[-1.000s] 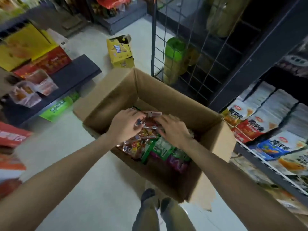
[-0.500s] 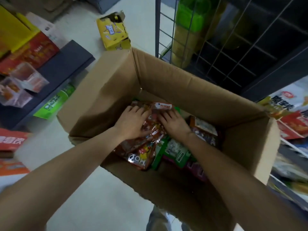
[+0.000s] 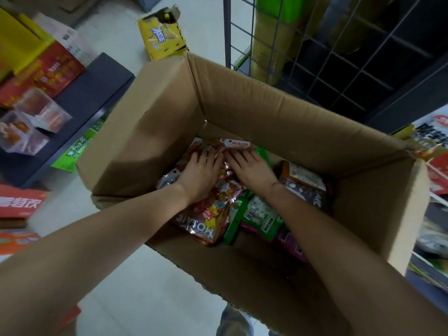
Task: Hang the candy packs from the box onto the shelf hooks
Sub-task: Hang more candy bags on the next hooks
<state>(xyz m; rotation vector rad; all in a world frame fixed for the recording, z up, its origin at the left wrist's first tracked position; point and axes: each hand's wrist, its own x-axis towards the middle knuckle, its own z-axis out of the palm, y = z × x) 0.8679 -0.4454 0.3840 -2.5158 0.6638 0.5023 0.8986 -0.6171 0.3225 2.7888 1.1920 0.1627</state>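
An open cardboard box (image 3: pixel 254 112) stands on the floor below me, holding several candy packs. A stack of red, shiny candy packs (image 3: pixel 208 214) lies at its left side, with green packs (image 3: pixel 261 214) and a dark brown pack (image 3: pixel 303 187) beside it. My left hand (image 3: pixel 201 173) lies flat on top of the red stack, fingers straight. My right hand (image 3: pixel 252 168) rests next to it on the same stack, fingers stretched toward a white-and-red hang tab (image 3: pixel 236 143). The fingertips are partly hidden among the packs.
A wire grid panel (image 3: pixel 315 49) rises just behind the box. Snack packs (image 3: pixel 434 141) fill shelves at the right. A yellow carton (image 3: pixel 162 37) sits on the floor beyond the box. A low dark shelf (image 3: pixel 80 103) with boxed goods stands left.
My view has dropped closer to the box. Both hands went from holding the packs up near the rim to pressing down on the red stack deeper inside.
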